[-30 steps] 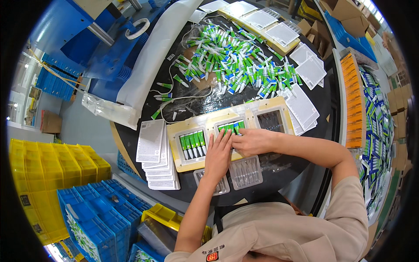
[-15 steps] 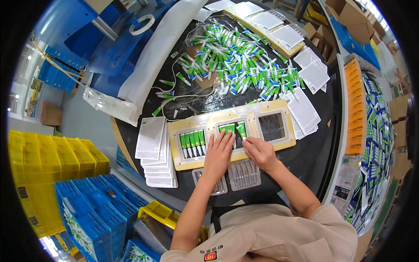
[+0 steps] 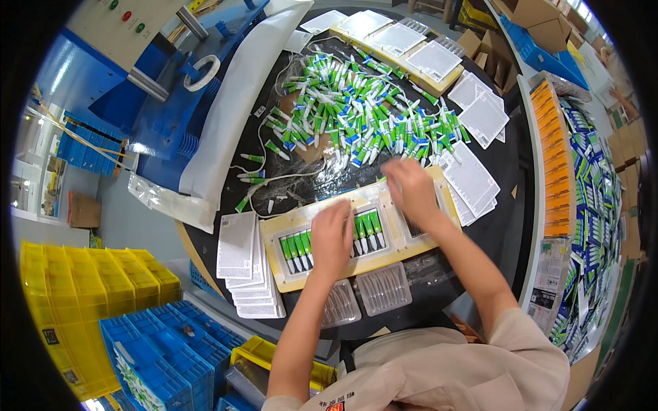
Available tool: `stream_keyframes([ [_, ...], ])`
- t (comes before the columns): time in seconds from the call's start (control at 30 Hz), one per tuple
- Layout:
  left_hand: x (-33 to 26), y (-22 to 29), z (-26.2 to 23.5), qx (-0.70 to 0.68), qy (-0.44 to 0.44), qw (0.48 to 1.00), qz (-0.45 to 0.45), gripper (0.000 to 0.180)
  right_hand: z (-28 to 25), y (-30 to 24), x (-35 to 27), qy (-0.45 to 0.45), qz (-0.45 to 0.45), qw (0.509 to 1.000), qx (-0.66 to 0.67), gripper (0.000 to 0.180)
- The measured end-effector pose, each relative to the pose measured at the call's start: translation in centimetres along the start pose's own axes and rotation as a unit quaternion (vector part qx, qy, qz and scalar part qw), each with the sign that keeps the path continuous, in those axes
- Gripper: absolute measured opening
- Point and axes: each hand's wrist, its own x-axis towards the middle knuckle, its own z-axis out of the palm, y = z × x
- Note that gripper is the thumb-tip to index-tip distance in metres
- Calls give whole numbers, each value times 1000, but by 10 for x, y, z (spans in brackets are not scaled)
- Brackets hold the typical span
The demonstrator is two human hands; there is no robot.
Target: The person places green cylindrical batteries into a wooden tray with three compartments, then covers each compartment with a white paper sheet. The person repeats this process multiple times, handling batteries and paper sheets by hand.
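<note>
A cream-yellow tray frame [image 3: 445, 195] with three windows lies across the black table. Small green-and-white tubes [image 3: 296, 250] stand in a row in its left window. More tubes [image 3: 368, 229] fill the visible part of the middle window. My left hand [image 3: 332, 236] hovers over the bar between these two windows, fingers loosely bent and apart, with nothing visible in them. Above the right window, on the far side of the tray, my right hand [image 3: 411, 192] is blurred by motion and covers most of that window. Whether it holds anything is hidden.
A big heap of tubes [image 3: 356, 116] lies beyond the tray. White printed cards are stacked at left [image 3: 236, 246] and right [image 3: 473, 181]. Clear blister trays [image 3: 385, 288] sit at the near edge. Another cream-yellow tray [image 3: 435, 83] is at the back. A blue machine [image 3: 154, 109] stands left.
My right hand has let go of a tube at the middle window and moved away toward the heap. My left hand has lifted off the tubes and shifted left. The view has tilted slightly.
</note>
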Motion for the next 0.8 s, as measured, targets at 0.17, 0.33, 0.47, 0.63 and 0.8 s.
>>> stream_keyframes([
  [0.17, 106, -34, 57, 44, -53, 997, -39, 18, 43, 62, 68, -226, -127, 951, -170, 31],
  [0.33, 140, -50, 91, 115, -154, 980, -50, 21, -12, 58, 27, -64, -20, 997, -37, 19],
  [0.47, 135, -48, 103, 124, -150, 979, -52, 29, -70, 9, -60, 39, 157, 986, 49, 15],
  [0.63, 135, -44, 104, 153, -142, 973, -103, 29, -42, -20, -115, 78, 45, 996, 5, 20],
  [0.8, 120, -37, 71, 69, -67, 993, -67, 21, -28, -20, -109, 44, 70, 996, -21, 18],
])
